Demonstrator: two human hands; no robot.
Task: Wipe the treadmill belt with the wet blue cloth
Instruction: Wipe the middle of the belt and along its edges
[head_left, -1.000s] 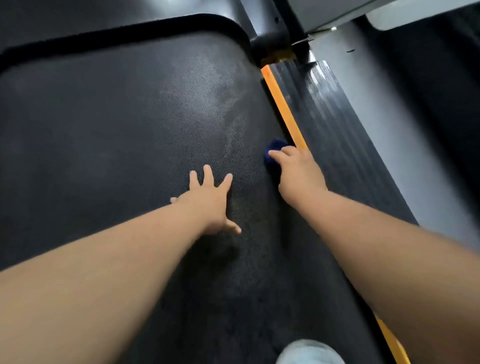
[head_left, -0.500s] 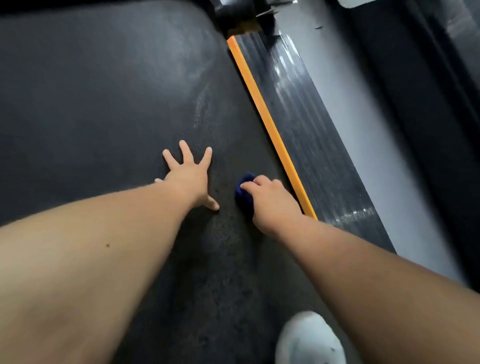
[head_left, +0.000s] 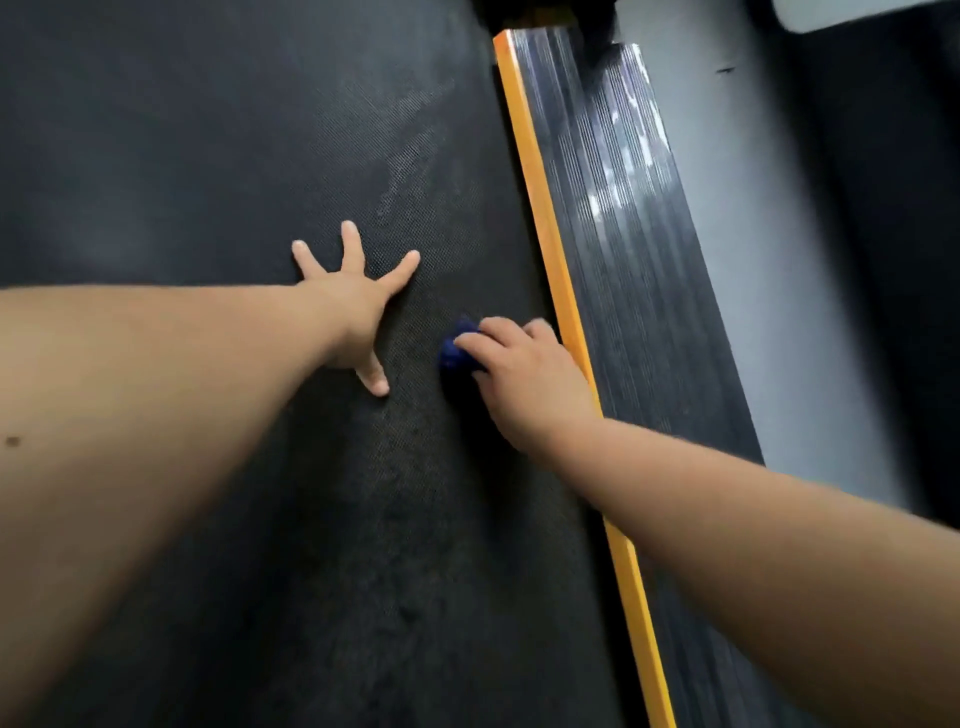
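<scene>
The black textured treadmill belt (head_left: 208, 156) fills most of the head view. My right hand (head_left: 524, 384) grips a bunched dark blue cloth (head_left: 457, 353) and presses it on the belt close to the belt's right edge. Only a small part of the cloth shows past my fingers. My left hand (head_left: 353, 301) lies flat on the belt with fingers spread, just left of the cloth and apart from it. A paler damp streak (head_left: 410, 171) marks the belt beyond both hands.
An orange strip (head_left: 545, 234) runs along the belt's right edge. Beside it is a ribbed black side rail (head_left: 639, 234), then a grey frame edge (head_left: 743, 234). Dark floor lies at the far right.
My right hand has dragged the cloth back toward me along the belt's right edge. The left hand stays flat on the belt. The white shoe seen low in the frame has left view.
</scene>
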